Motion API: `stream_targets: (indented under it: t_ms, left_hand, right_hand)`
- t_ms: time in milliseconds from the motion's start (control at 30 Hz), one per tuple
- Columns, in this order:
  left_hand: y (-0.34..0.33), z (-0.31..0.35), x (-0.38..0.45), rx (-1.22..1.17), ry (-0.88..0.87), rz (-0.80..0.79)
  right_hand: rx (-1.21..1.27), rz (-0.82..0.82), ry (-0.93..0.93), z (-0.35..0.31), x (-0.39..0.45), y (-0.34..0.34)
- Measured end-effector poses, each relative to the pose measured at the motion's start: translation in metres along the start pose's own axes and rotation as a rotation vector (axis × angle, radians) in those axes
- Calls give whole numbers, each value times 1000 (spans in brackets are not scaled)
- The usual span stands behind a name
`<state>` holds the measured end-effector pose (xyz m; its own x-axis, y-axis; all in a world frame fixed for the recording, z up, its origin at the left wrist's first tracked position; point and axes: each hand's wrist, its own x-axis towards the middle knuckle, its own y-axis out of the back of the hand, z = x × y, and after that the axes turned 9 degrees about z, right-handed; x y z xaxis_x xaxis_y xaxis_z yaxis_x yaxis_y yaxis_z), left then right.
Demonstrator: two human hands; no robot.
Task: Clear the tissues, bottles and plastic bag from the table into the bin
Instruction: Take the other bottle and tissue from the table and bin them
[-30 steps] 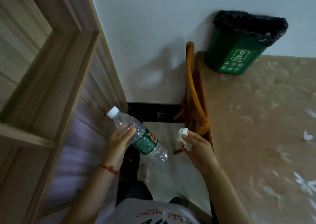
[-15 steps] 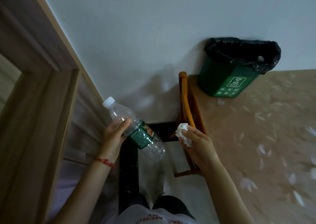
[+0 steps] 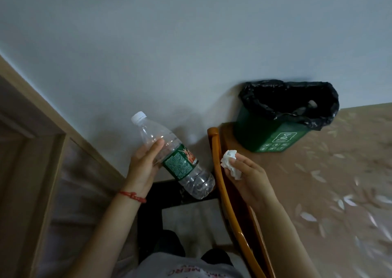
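Note:
My left hand (image 3: 142,167) grips a clear plastic bottle (image 3: 180,163) with a white cap and a green label; it is tilted, cap up and to the left, over the floor beside the table. My right hand (image 3: 250,176) pinches a crumpled white tissue (image 3: 230,163) above the table's near left corner. The green bin (image 3: 273,135), lined with a black bag, stands on the table against the wall, up and to the right of the tissue. Something pale lies inside the bin, too dark to name.
The table (image 3: 339,182) has a tan cloth with a pale leaf print and an orange wooden edge rail (image 3: 222,188). A white wall rises behind it. A wooden door frame (image 3: 36,142) stands at the left. Tiled floor and my feet show below.
The view has tilted upward, so the bin and table sit lower in frame. Both hands have risen and moved closer to the bin, still holding the bottle and the tissue.

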<state>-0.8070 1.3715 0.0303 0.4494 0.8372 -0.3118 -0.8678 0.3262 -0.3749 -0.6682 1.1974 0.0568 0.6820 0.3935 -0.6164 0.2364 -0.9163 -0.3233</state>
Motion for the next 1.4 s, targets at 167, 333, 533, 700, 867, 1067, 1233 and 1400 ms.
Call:
stream_targets:
  t_ms: [167,333,533,700,867,1067,1233,1400]
  left_hand:
    - [-43,3,40,45,81,-166]
    - [-83,1,79,134,143,-335]
    - [-117,-3,109,221,200,-508]
    - [-134,-10,113,256,261,-603]
    - [-148,-12,112,277,287,-637]
    - [-160,-9,110,268,287,-621]
    - [-163,-13,113,242,284,-591]
    - [-162,-17,117,247,275,-561]
  right_hand:
    - [94,134,60,-19,18,-2]
    - [274,266,119,-31,27,-4]
    - [414,391,163,-31,30,-12]
    - [469,472,195,-31,31,-9]
    - [461,498,354,-62,40,-7]
    - [410,495,472,-123,62,-7]
    - [308,569,515,-156,90,-3]
    - [233,590,478,-159,106,9]
